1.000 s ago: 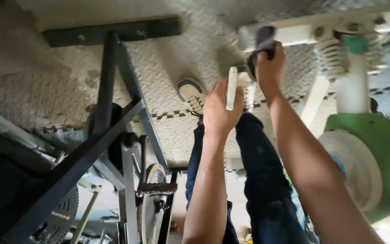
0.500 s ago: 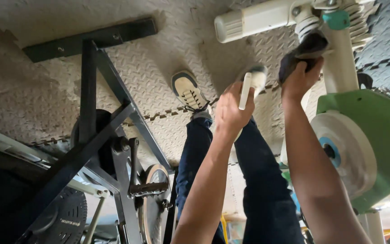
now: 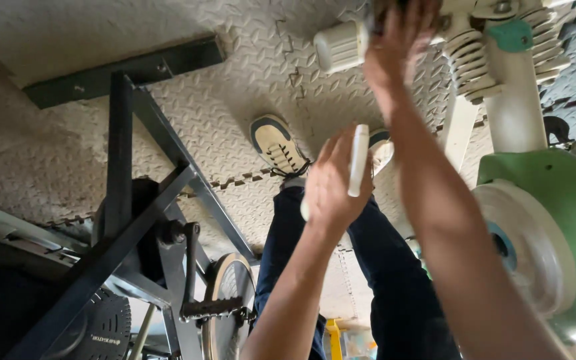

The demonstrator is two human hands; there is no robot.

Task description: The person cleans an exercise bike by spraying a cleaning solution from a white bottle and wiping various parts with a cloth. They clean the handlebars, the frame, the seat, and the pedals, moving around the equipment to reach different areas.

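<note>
My right hand (image 3: pixel 400 41) presses a dark cloth (image 3: pixel 383 9) against a white tubular bar (image 3: pixel 340 45) of a green and white exercise machine (image 3: pixel 555 200); only a sliver of cloth shows under the fingers. My left hand (image 3: pixel 328 190) is lower, in mid-air over my legs, and grips a slim white flat object (image 3: pixel 358 160) held upright. It touches nothing else. Below the hands are my dark trousers (image 3: pixel 288 253) and a beige and dark shoe (image 3: pixel 273 143) on the floor.
A black exercise bike frame (image 3: pixel 118 200) with a pedal (image 3: pixel 211 308) and a flywheel stands on the left. The floor is grey diamond-pattern matting (image 3: pixel 235 87). White ribbed springs (image 3: pixel 475 57) and a white disc (image 3: pixel 521 247) belong to the green machine on the right.
My right hand has gone with the cloth further up onto the white bar. My left hand, still holding the white object, has come down and away from the bar.
</note>
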